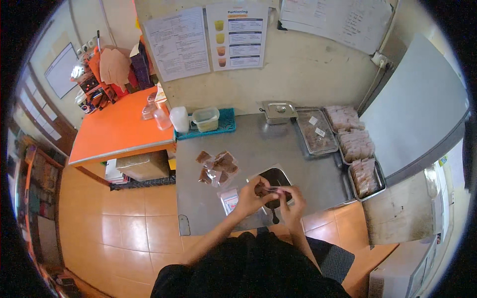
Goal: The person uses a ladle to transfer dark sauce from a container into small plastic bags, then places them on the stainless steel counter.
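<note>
Both hands meet over a metal pan (289,183) near the front of the steel table. My left hand (250,198) is closed round a small clear plastic bag (260,188) with brown stuff in it. My right hand (293,202) pinches the bag's top edge from the other side. Below them the pan holds something dark, largely covered by the hands. A dark spoon-like handle (274,216) pokes out at its near side. Left of my left hand lies a pack of clear bags (229,199). Several filled brown bags (222,166) are heaped farther back.
A blue-green tray (226,121) carries a white container (179,119) and a lidded tub (206,119). Along the back right stand a lidded steel pan (279,112), a covered tray (318,134) and trays of packed bags (365,179). An orange table (119,124) adjoins on the left.
</note>
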### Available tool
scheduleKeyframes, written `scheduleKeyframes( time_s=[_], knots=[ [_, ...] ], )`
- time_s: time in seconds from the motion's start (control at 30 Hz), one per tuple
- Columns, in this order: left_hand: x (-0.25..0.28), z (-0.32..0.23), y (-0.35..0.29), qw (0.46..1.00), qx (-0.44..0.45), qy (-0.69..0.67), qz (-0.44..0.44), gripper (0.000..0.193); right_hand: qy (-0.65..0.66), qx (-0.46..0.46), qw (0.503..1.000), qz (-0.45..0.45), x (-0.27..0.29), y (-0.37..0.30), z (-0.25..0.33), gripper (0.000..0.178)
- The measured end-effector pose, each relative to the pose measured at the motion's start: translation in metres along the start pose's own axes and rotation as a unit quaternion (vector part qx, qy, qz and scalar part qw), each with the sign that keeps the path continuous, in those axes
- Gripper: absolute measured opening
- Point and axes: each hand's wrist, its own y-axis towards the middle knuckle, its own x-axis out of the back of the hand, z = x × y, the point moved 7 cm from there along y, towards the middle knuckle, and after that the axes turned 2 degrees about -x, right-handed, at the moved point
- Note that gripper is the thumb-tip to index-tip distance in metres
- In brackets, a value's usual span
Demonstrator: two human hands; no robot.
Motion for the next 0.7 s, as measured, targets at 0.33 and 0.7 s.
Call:
scheduleKeyframes(
  time_s=[0.33,0.7],
  knots=[
    [0.057,-0.007,-0.035,0.995,0.024,-0.049,-0.078,0.007,0.114,0.009,0.990,0.086,-0.030,0.001,0.026,0.009],
    [0.091,0.013,-0.064,0.992,0.049,0.043,-0.105,0.005,0.134,0.031,0.967,0.215,-0.088,-0.012,0.049,0.011]
  ],
)
